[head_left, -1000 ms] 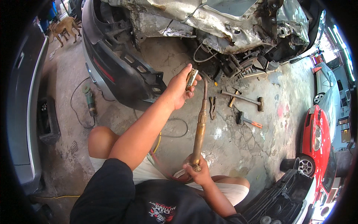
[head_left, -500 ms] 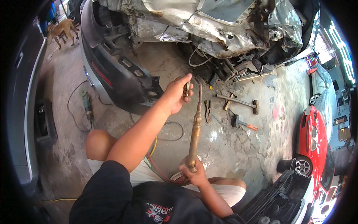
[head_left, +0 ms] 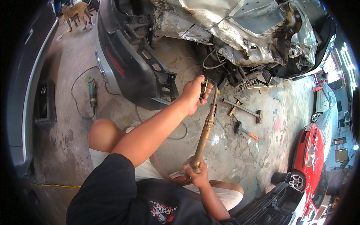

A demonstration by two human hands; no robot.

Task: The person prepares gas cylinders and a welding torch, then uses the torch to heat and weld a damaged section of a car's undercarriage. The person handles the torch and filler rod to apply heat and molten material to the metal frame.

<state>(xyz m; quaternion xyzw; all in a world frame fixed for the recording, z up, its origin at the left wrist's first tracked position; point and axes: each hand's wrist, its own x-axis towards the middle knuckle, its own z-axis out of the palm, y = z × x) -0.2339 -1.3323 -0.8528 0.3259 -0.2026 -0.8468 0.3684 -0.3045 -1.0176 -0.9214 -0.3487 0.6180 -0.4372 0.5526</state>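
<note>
A long brass gas torch [head_left: 203, 144] with a thin curved tip slants up and slightly right in front of me. My right hand [head_left: 197, 175] is wrapped round its lower end, by the valves, where a red hose [head_left: 160, 169] runs back over my lap. In my left hand [head_left: 192, 94] is a small dark and gold lighter [head_left: 204, 89], held upright with the thumb at its top. The torch's bent tip is right beside the lighter's top. No flame can be made out.
Ahead stands a crumpled silver car body [head_left: 240, 33], with a black bumper [head_left: 138, 71] at its left. Hammers, including a sledgehammer [head_left: 243, 110] and an orange-handled one [head_left: 245, 130], lie right. A green angle grinder [head_left: 92, 92] lies left; a dog [head_left: 77, 14] stands far left.
The torch leans further right, and its tip and the lighter are closer together. The whole view has shifted, so the surroundings sit differently. Both hands keep their grip.
</note>
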